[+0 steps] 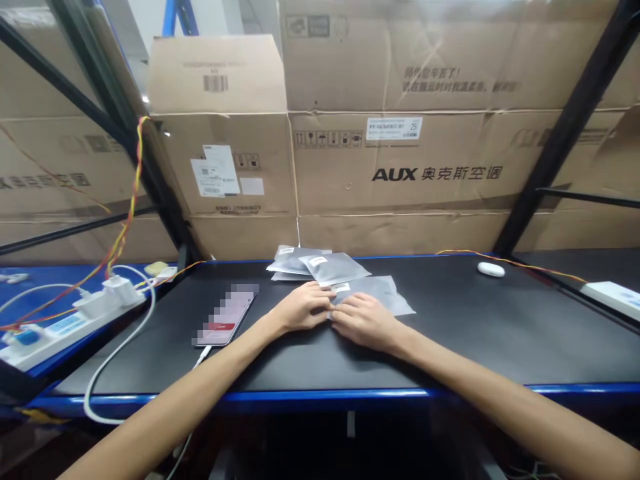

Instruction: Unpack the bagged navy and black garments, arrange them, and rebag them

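My left hand (303, 308) and my right hand (364, 321) meet at the middle of the black bench mat (450, 333), fingers curled and pressed down on the near edge of a flat grey plastic pouch (385, 292) with a small white label. Both hands pinch that pouch between fingers and thumbs. Just behind them lies a small pile of similar grey pouches (320, 265), overlapping one another.
A phone (225, 319) lies left of my hands, its white cable running off the bench's blue front edge. A white power strip (75, 313) with plugs sits far left. A small white oval object (491, 269) and another white strip (613, 295) lie right. Stacked cardboard boxes (400, 167) stand behind.
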Available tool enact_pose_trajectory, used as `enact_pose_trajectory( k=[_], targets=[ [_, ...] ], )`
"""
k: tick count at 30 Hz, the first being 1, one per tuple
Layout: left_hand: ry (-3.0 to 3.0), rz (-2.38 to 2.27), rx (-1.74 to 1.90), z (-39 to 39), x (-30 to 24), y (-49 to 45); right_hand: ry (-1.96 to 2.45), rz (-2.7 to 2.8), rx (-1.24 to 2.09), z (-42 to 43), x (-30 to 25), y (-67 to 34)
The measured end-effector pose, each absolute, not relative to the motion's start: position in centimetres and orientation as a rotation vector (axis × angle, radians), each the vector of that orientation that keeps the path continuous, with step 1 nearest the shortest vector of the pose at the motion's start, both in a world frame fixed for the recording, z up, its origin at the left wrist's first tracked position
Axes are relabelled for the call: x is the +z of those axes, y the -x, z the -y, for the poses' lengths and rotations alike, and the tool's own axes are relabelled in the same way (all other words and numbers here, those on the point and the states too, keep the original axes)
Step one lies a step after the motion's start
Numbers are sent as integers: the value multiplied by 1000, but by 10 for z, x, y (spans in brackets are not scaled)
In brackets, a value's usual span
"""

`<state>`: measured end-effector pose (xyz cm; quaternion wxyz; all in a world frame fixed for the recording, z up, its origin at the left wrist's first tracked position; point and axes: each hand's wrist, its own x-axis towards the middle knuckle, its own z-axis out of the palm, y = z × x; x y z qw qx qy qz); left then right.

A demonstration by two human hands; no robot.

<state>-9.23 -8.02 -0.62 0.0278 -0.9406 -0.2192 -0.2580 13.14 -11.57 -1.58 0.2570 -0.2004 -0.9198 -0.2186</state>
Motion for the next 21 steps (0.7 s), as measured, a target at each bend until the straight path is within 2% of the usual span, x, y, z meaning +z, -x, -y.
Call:
enact_pose_trajectory(
  k=[3, 6, 15, 21],
  targets=[
    [2922, 674, -784, 79, -7, 92, 569, 2472, -775, 114, -19, -127],
    [2933, 652, -751, 79, -5, 91, 600, 2487, -809, 116, -18, -134],
    [2876, 698, -735, 77, 0, 101, 779, 2494, -737, 125, -9, -198],
    [2851, 781, -647, 73, 5, 110, 1113, 2477, -526, 131, -13, -245]
  ],
)
